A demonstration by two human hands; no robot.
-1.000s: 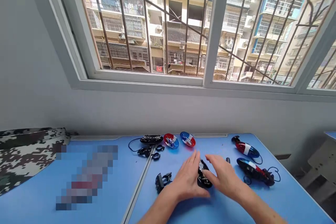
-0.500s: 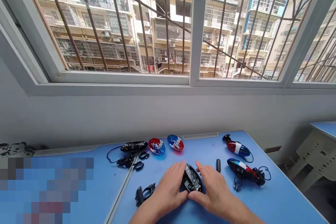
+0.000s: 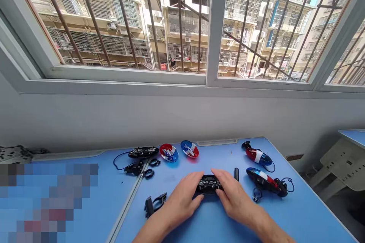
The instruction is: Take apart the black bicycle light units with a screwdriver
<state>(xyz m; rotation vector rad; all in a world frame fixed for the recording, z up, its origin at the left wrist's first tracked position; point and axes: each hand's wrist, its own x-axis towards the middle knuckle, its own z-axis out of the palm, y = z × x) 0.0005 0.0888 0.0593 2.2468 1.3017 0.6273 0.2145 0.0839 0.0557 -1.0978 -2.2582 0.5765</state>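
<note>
Between my hands is a black oval light housing point(image 3: 209, 184), its inner side up with circuit parts showing. It lies lengthwise from left to right on or just above the table; I cannot tell which. My left hand point(image 3: 185, 191) grips its left end, and my right hand point(image 3: 234, 193) is closed around the right end. The fingers partly cover both ends. Beyond them, two glossy red, white and blue oval covers point(image 3: 169, 152) sit near the table's back edge. A short black cylinder point(image 3: 236, 174) stands just past my right hand.
Left of my left hand is a black clamp bracket point(image 3: 154, 205). Farther back lie another black housing point(image 3: 143, 152) with a cable and black clamp parts point(image 3: 135, 167). Two red, white and blue lights point(image 3: 266, 182) with cables rest at right. A wall and barred window rise behind the blue table point(image 3: 182, 231).
The housing has turned from a steep slant to lying crosswise between my hands. My hands have shifted with it and now grip its two ends.
</note>
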